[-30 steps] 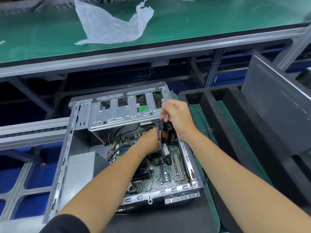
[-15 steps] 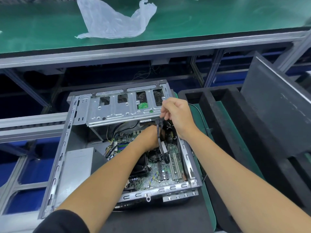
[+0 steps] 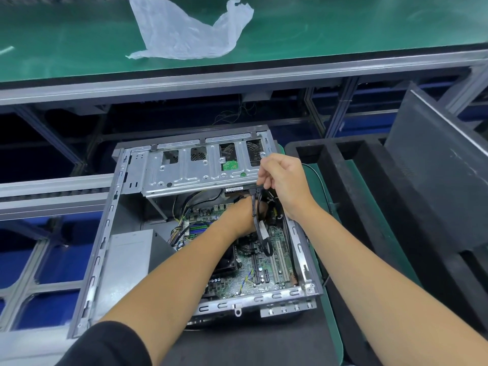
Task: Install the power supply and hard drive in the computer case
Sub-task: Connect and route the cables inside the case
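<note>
Both hands (image 3: 284, 180) stay put; cable (image 3: 260, 220) crosses left hand (image 3: 244, 217).

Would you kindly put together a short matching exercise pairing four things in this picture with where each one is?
Things:
1. plastic bag
2. power supply
3. right hand
4. side panel

Places:
A. leaning upright in the black foam tray
B. lying on the green bench
C. in the case's near left corner
D. pinching a black cable at the drive cage

Pairs: 1-B, 2-C, 3-D, 4-A
</note>
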The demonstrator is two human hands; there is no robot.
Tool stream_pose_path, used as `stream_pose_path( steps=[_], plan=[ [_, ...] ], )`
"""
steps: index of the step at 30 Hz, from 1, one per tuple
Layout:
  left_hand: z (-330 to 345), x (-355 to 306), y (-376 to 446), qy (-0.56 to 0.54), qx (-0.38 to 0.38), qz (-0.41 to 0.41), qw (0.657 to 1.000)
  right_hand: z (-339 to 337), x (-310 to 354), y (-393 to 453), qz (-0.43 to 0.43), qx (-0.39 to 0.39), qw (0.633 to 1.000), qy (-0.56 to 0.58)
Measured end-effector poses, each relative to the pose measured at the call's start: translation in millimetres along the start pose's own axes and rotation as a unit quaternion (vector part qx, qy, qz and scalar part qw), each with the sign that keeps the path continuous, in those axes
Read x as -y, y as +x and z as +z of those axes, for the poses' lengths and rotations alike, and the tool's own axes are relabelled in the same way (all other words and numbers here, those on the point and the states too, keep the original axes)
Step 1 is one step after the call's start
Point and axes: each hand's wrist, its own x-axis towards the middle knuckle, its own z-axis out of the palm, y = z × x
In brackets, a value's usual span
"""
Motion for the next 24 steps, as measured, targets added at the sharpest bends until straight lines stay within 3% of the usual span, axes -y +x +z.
stream_pose_path(
  steps=[9,18,24],
  plan=[
    [7.0,-2.4,0.1,-0.005,-0.027,-0.062,0.998,0.4,2.4,0.0,-0.001,0.007,1.0,-0.013],
    [3.9,-3.1,-1.1,0.072,-0.021,-0.04,0.996,-0.2,1.9,0.0,-0.002,0.008,1.0,-0.014],
    [5.6,-2.1,0.3,0.036,-0.026,-0.052,0.998,-0.4,2.1,1.2,-0.004,0.006,1.0,-0.013]
  ],
)
